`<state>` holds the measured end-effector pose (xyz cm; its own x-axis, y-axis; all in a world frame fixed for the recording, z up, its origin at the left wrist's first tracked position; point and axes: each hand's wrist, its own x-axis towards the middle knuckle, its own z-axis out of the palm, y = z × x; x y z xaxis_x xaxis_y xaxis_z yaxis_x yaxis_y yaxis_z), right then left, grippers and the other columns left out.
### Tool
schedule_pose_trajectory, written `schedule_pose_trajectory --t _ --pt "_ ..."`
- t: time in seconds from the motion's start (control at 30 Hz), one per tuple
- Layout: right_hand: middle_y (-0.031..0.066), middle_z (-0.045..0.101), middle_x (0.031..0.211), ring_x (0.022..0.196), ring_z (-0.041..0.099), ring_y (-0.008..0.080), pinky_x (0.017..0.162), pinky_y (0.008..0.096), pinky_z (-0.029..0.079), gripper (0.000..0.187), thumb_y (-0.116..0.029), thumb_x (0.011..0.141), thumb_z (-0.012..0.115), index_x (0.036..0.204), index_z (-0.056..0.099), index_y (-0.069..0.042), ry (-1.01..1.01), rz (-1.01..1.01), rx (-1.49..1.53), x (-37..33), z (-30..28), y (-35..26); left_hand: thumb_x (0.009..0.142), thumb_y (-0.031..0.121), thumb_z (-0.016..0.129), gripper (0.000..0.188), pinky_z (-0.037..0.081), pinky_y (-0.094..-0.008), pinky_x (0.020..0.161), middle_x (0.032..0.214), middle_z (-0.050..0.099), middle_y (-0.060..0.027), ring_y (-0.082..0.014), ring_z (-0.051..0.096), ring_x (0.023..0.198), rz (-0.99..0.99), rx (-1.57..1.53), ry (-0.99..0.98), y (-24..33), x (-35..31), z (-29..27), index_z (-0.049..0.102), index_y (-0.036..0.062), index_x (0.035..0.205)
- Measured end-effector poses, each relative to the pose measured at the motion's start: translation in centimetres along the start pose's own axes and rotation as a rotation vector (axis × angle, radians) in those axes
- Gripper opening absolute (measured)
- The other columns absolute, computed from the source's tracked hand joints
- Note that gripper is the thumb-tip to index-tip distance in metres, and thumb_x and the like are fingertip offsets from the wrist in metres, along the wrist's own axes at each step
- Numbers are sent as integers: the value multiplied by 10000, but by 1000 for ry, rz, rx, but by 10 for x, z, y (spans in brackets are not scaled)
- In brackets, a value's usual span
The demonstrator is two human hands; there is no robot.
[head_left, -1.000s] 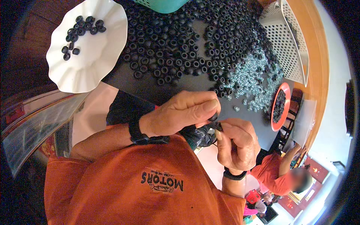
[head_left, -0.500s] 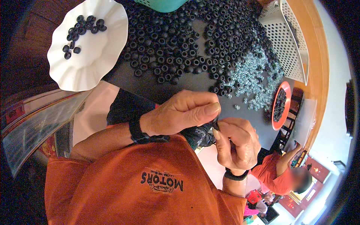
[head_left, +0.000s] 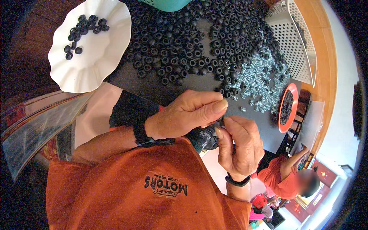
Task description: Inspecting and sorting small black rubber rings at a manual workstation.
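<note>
My left hand [head_left: 189, 114] and my right hand [head_left: 242, 143] come close together above the near edge of the dark table. Both are closed in a pinch, thumb against the fingers. Between their fingertips is a small black part [head_left: 221, 121], mostly covered by the fingers, so its full shape is hidden. Beyond the hands spreads a large heap of black ring-shaped caps [head_left: 168, 50]. Beside that heap, to the right, small shiny clear-silver pieces [head_left: 257, 78] lie in a pile, with a single one nearer my hands.
A white wavy-edged plate [head_left: 88, 69] at the left holds several black caps. At the far right stand a white perforated basket [head_left: 297, 57] and an orange-red plate [head_left: 283, 124] of small black pieces. A green basket [head_left: 165, 4] is at the top. Another person [head_left: 278, 174] sits at lower right.
Both hands have shifted slightly; my right hand has moved a little left and its fingertips have turned upward. The black part between them is now more covered.
</note>
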<state>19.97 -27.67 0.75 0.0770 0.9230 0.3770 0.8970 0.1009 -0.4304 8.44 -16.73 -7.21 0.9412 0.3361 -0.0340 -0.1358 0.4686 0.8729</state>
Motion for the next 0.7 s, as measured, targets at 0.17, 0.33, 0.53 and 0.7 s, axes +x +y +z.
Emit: schedule_pose_trajectory --t 0.17,0.33,0.53,0.7 --pt "104 650 850 655 644 240 514 321 499 299 -60 740 751 998 601 -51 31 88 15 -4 3 -1 979 422 429 417 379 -233 629 753 487 23 -65 455 693 87 -36 1 -4 1 1 554 58 820" --pt "162 644 780 605 601 209 532 273 470 184 -58 779 725 887 604 29 40 37 79 -2 1 1 967 470 424 489 390 -238 618 710 488 15 -70 461 678 137 -24 1 -6 2 -1 565 54 753" --pt "153 644 770 593 603 217 524 278 472 198 -92 753 751 866 621 5 -19 15 81 0 -2 2 959 494 425 513 415 -244 595 706 521 22 -69 488 686 17 -43 -10 -1 -2 0 584 51 754" --pt "144 645 749 586 607 217 508 282 469 203 -104 740 761 847 625 0 -14 -8 72 0 -2 3 959 481 435 496 400 -235 593 687 514 34 -58 478 669 21 -44 6 1 -2 3 586 62 740"
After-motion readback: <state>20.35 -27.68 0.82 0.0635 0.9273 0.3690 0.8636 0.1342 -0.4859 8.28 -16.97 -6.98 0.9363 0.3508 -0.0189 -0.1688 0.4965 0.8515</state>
